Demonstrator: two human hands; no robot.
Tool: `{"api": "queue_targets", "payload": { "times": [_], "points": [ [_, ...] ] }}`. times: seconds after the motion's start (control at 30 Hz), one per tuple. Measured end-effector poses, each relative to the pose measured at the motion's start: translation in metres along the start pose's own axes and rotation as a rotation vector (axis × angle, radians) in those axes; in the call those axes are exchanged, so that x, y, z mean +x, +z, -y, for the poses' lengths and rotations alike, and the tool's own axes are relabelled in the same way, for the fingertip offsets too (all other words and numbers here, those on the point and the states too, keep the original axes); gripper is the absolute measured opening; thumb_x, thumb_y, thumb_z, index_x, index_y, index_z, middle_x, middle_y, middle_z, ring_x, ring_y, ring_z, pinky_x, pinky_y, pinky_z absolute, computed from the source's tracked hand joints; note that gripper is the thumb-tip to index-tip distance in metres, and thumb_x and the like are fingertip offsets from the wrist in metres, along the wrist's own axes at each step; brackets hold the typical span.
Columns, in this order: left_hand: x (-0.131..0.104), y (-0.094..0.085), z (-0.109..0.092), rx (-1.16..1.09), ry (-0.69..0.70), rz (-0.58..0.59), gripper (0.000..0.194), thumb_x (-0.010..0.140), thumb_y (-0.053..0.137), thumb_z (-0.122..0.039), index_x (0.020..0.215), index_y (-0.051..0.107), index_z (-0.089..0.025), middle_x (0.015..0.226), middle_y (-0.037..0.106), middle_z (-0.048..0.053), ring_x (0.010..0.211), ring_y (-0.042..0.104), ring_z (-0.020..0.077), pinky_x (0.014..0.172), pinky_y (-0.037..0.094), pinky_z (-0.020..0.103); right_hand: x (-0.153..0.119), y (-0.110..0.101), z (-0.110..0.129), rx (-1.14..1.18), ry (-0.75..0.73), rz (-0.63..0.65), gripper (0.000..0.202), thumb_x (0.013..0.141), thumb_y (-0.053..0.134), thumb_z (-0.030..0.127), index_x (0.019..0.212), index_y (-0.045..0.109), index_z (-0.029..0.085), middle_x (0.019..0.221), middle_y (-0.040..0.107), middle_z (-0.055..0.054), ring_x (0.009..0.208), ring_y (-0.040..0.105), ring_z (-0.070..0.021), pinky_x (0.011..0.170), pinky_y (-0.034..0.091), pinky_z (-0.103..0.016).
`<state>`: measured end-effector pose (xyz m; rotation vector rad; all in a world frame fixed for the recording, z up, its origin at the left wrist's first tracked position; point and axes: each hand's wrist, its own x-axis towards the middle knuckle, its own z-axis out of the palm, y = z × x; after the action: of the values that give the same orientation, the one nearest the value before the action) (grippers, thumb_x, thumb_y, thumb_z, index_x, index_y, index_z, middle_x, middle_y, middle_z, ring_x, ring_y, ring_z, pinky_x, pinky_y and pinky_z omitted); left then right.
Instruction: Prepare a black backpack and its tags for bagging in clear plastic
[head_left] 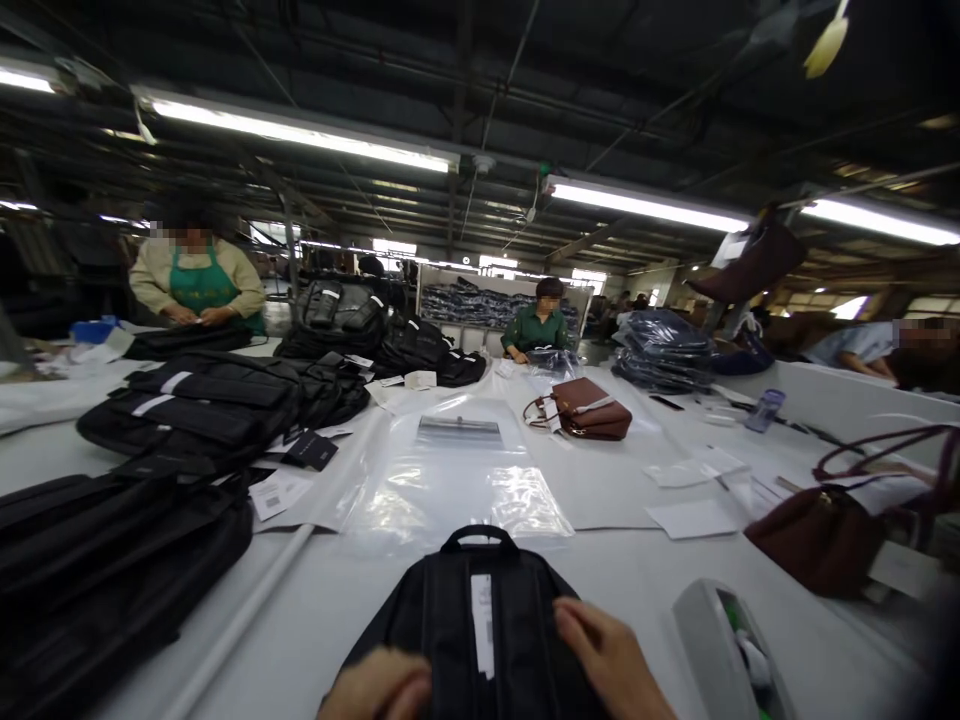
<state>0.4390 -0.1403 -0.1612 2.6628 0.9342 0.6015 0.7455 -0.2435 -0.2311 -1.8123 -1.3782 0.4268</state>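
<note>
A black backpack [457,600] lies on the white table right in front of me, its top handle pointing away and a white label [482,625] between its straps. My left hand [382,685] is at the lower left of the backpack, fingers curled and blurred; whether it grips the fabric cannot be made out. On the right side of the backpack is my right hand [600,645], its fingers bent together with the thumb; anything between them is too small to name. Beyond the handle lies a clear plastic bag [450,480], flat on the table.
Black backpacks [202,400] pile up at the left. A brown handbag [592,408], wrapped bags [664,345] and a dark red handbag [825,535] are to the right, with a grey dispenser [727,650] near my right hand. People [538,325] work across the table.
</note>
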Motion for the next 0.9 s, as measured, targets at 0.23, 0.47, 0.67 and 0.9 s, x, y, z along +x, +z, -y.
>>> {"api": "queue_targets", "payload": {
  "times": [0.23, 0.47, 0.67, 0.9],
  "points": [
    [0.201, 0.034, 0.112, 0.024, -0.211, 0.139, 0.039, 0.079, 0.058, -0.040, 0.111, 0.057, -0.018, 0.102, 0.061, 0.008, 0.098, 0.056, 0.0222, 0.089, 0.043, 0.034, 0.198, 0.025, -0.044, -0.107, -0.020, 0.026, 0.024, 0.078, 0.053, 0.033, 0.082, 0.070, 0.018, 0.084, 0.071, -0.005, 0.079, 0.063, -0.0190, 0.077, 0.046, -0.028],
    [0.253, 0.104, 0.155, 0.084, -0.256, 0.381, 0.012, 0.078, 0.059, -0.028, 0.081, 0.062, -0.016, 0.091, 0.061, 0.005, 0.086, 0.057, 0.0205, 0.077, 0.044, 0.037, 0.254, 0.083, -0.089, -0.211, 0.096, 0.147, 0.018, 0.074, 0.057, 0.026, 0.063, 0.068, 0.017, 0.061, 0.065, -0.001, 0.061, 0.058, -0.0146, 0.057, 0.037, -0.022],
    [0.277, 0.094, 0.145, 0.046, -0.197, 0.447, 0.031, 0.090, 0.037, -0.041, 0.094, 0.057, -0.017, 0.086, 0.065, 0.006, 0.078, 0.060, 0.0192, 0.071, 0.045, 0.031, 0.278, 0.074, -0.090, -0.274, 0.051, 0.202, 0.034, 0.083, 0.049, 0.026, 0.054, 0.063, 0.017, 0.054, 0.062, -0.001, 0.055, 0.056, -0.0130, 0.053, 0.032, -0.022],
    [0.283, 0.104, 0.114, 0.103, -0.063, 0.384, 0.023, 0.083, 0.048, -0.036, 0.087, 0.064, -0.021, 0.095, 0.067, 0.009, 0.093, 0.060, 0.0285, 0.079, 0.042, 0.036, 0.283, 0.080, -0.077, -0.400, -0.022, -0.034, 0.050, 0.096, 0.028, 0.041, 0.067, 0.062, 0.019, 0.068, 0.067, -0.007, 0.067, 0.061, -0.0179, 0.060, 0.032, -0.026]
  ]
}}
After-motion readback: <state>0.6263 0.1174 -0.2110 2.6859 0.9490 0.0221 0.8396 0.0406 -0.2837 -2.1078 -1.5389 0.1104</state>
